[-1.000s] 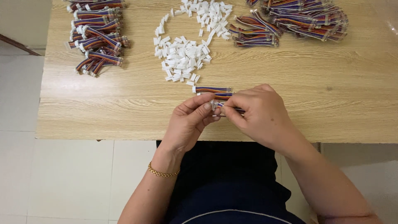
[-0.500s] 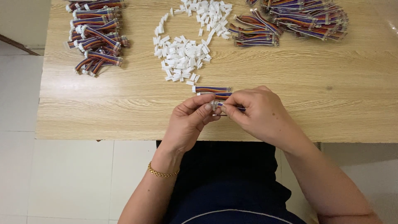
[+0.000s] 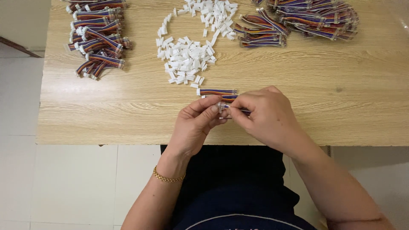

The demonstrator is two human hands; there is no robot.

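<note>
Seemingly light and floppy, the short multicoloured wire harness (image 3: pixel 232 105) bends anywhere along its strands — only the small white plastic connector (image 3: pixel 221 106) at its end is stiff, so the ends are the sensible place to pinch it. From the head view, the left hand (image 3: pixel 194 127) nips that connector between thumb and fingertips while the right hand (image 3: pixel 264 117) is closed on the wires just beside it, above the near edge of the wooden table (image 3: pixel 341 102). Another finished harness (image 3: pixel 217 91) lies just beyond. No packages, labels or signs show — only a loose heap of white housings (image 3: pixel 187 57) and bundled harnesses far left (image 3: pixel 96 36) and far right (image 3: pixel 298 19).
</note>
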